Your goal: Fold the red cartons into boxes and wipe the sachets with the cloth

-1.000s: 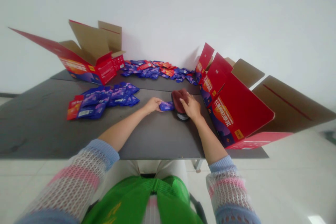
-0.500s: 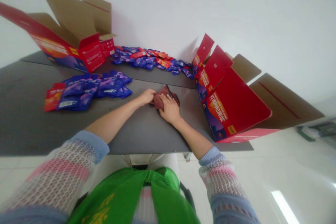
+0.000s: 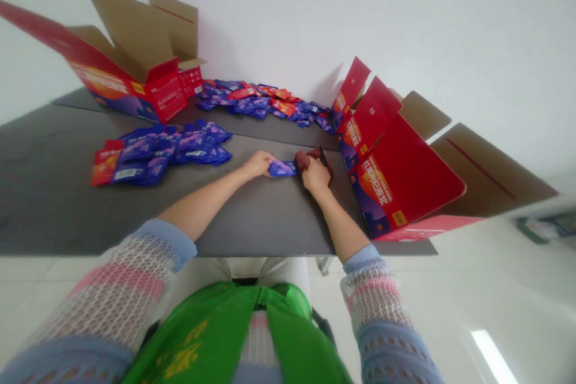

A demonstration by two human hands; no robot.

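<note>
My left hand (image 3: 260, 164) pinches the left end of a blue-purple sachet (image 3: 282, 168) just over the grey table. To its right, my right hand (image 3: 315, 174) is closed on a bunched brown cloth (image 3: 326, 162) with a dark edge. The cloth meets the right end of the sachet; whether it covers that end I cannot tell. Left of my hands lies a pile of flat blue sachets (image 3: 150, 153), with an orange-red sachet (image 3: 107, 162) at its left end.
A long heap of blue and red sachets (image 3: 256, 99) runs along the wall. An open red carton (image 3: 166, 93) stands at the back left. On the right, more open red cartons (image 3: 405, 174) stand near the table's edge. The grey table (image 3: 252, 222) ends close before me.
My right hand has moved right with the cloth, away from my left hand. The blue sachet, hidden before, now shows between the two hands. The view has shifted slightly.
</note>
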